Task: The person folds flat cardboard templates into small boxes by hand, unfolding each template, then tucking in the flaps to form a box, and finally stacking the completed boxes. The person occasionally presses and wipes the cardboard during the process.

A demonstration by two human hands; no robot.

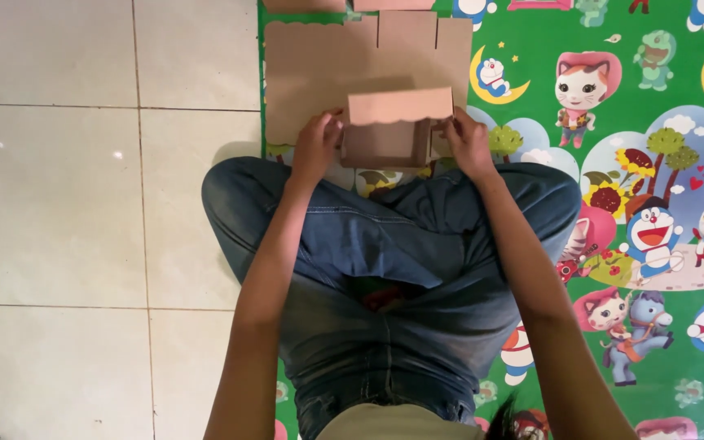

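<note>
Over the crossed knees, the left hand (317, 147) and right hand (468, 144) each grip, fingers seemingly curled, a side of the small brown cardboard house (393, 130), steadying it above the cartoon mat (653, 163).

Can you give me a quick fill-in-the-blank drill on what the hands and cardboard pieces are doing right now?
1. Both hands grip a small box-like model made of ____.
2. The left hand holds the model's ____ side.
3. A flat brown sheet with a scalloped edge lies on the ____ cartoon mat.
4. The person's legs wear blue ____.

Missing words: cardboard; left; green; jeans
</note>
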